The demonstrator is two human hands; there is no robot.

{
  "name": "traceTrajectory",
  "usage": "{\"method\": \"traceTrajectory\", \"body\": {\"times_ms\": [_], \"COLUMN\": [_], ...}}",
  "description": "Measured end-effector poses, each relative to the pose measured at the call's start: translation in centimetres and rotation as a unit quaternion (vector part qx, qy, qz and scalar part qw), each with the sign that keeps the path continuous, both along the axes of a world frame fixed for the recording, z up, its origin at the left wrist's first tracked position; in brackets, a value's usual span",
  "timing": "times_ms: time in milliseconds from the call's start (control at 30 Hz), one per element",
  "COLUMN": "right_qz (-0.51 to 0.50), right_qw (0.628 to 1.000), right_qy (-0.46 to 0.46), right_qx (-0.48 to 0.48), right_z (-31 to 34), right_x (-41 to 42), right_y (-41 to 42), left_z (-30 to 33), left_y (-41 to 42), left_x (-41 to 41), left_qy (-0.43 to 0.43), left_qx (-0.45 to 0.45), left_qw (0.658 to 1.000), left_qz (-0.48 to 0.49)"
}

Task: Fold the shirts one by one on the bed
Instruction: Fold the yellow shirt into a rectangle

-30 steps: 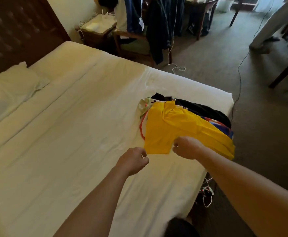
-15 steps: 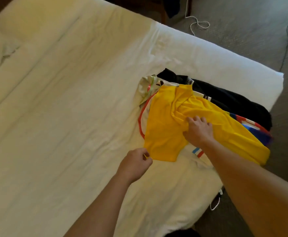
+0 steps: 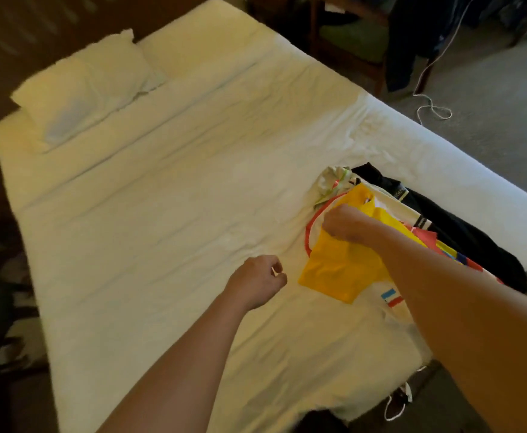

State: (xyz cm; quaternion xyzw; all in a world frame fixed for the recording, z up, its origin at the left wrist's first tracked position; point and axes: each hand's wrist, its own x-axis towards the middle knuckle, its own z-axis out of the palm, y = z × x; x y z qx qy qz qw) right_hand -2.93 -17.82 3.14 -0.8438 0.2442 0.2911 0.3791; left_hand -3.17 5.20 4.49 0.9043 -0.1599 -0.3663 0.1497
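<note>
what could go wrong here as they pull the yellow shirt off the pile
Only the right hand grips the yellow shirt; the left hand holds nothing, so the shirt may bunch instead of spreading flat. The pile sits near the edge of the bed, so a tug could drag the black garment or others to the floor.
</note>
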Motion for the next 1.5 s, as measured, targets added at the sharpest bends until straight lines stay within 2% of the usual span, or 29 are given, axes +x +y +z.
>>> {"method": "traceTrajectory", "body": {"times_ms": [67, 133, 233, 433, 567, 633, 733, 833, 933, 1067, 1133, 1200, 1300, 1367, 1500], "right_qz": [0.106, 0.142, 0.14, 0.157, 0.154, 0.155, 0.159, 0.178, 0.164, 0.146, 0.151, 0.158, 0.18, 0.226, 0.377], "right_qw": [0.994, 0.989, 0.989, 0.972, 0.959, 0.956, 0.955, 0.925, 0.902, 0.9, 0.89, 0.867, 0.821, 0.814, 0.822], "right_qy": [0.014, -0.02, -0.052, -0.101, -0.169, -0.205, -0.25, -0.313, -0.354, -0.385, -0.418, -0.468, -0.542, -0.534, -0.373], "right_qx": [-0.026, 0.023, 0.019, 0.14, 0.167, 0.142, 0.018, -0.12, -0.185, -0.143, -0.104, -0.065, -0.026, -0.025, -0.206], "right_z": [3.2, 6.7, 12.6, 21.4, 25.8, 27.6, 29.0, 29.5, 29.4, 30.5, 32.0, 33.7, 35.6, 35.7, 32.2], "right_x": [-0.1, -0.3, -2.0, -6.8, -9.5, -10.6, -11.0, -10.9, -10.7, -10.5, -10.4, -10.5, -10.8, -10.7, -10.3], "right_y": [4.0, 7.8, 14.1, 25.8, 30.7, 32.2, 32.9, 33.2, 33.9, 35.8, 37.3, 39.3, 41.4, 41.3, 38.8], "left_z": [2.3, 4.3, 7.4, 13.0, 16.6, 17.9, 20.1, 22.4, 25.1, 28.1, 29.2, 29.9, 30.2, 30.9, 32.6], "left_y": [2.9, 6.0, 10.9, 20.0, 24.6, 26.7, 29.5, 31.5, 32.5, 33.8, 34.2, 34.3, 34.0, 34.2, 35.8], "left_x": [-0.8, -1.7, -3.4, -7.1, -9.4, -10.2, -10.8, -11.5, -11.8, -11.5, -11.4, -11.8, -12.2, -12.2, -11.4], "left_qy": [-0.01, -0.011, -0.021, -0.028, 0.003, 0.001, -0.027, -0.067, -0.14, -0.21, -0.217, -0.182, -0.134, -0.165, -0.22], "left_qx": [-0.025, -0.072, -0.136, -0.264, -0.305, -0.313, -0.307, -0.306, -0.297, -0.268, -0.252, -0.271, -0.358, -0.373, -0.298], "left_qw": [0.999, 0.993, 0.979, 0.96, 0.948, 0.944, 0.944, 0.936, 0.925, 0.921, 0.925, 0.928, 0.893, 0.876, 0.889], "left_qz": [0.04, 0.096, 0.148, 0.09, 0.095, 0.107, 0.121, 0.16, 0.191, 0.187, 0.185, 0.178, 0.236, 0.256, 0.267]}}
